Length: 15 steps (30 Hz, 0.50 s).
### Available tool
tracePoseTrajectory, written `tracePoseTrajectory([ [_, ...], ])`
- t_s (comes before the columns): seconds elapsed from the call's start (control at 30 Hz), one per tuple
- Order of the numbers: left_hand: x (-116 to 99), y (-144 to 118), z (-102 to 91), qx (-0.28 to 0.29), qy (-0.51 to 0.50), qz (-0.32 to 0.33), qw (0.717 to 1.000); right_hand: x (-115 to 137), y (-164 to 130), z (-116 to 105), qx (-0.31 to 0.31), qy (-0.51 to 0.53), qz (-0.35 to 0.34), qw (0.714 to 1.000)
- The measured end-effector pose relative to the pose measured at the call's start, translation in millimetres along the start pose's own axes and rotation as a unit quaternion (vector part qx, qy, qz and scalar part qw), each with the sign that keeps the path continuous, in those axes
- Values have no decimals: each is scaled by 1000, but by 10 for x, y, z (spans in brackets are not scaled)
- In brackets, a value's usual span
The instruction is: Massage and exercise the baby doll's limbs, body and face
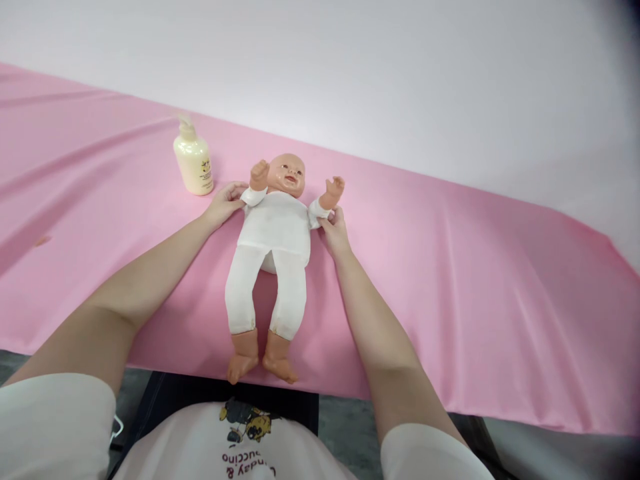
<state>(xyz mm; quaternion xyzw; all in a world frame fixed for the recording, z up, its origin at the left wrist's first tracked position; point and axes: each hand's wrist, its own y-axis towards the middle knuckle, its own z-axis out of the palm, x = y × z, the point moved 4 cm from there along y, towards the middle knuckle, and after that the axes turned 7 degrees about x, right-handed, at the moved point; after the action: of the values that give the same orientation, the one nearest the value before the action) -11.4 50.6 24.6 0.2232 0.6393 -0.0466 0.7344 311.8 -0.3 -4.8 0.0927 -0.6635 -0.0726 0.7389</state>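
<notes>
Printed lettering runs across the front of the person's white T-shirt (235, 447), seen upside down at the bottom edge of the view beneath a cartoon graphic; only fragments, roughly "uccino" and "nday &", can be made out. The cream pump bottle (193, 164) carries a small label whose print is too small to read.

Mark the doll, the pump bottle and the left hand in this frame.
doll (276, 230): head view, on its white shirt.
pump bottle (194, 167): head view, on its cream body.
left hand (225, 202): head view, on the back of the hand at the doll's sleeve.
</notes>
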Motion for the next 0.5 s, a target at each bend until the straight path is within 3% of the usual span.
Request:
tracePoseTrajectory([
  [0.2,-18,-25,-2,13,107,16,994,-35,-32,-77,-37,-70,2,997],
  [0.33,-112,-69,39,10,208,13,978,24,-51,-40,-27,-152,1,988],
  [0.5,-154,-95,76,7,254,-5,967,107,-82,-24,-46,-237,15,970],
])
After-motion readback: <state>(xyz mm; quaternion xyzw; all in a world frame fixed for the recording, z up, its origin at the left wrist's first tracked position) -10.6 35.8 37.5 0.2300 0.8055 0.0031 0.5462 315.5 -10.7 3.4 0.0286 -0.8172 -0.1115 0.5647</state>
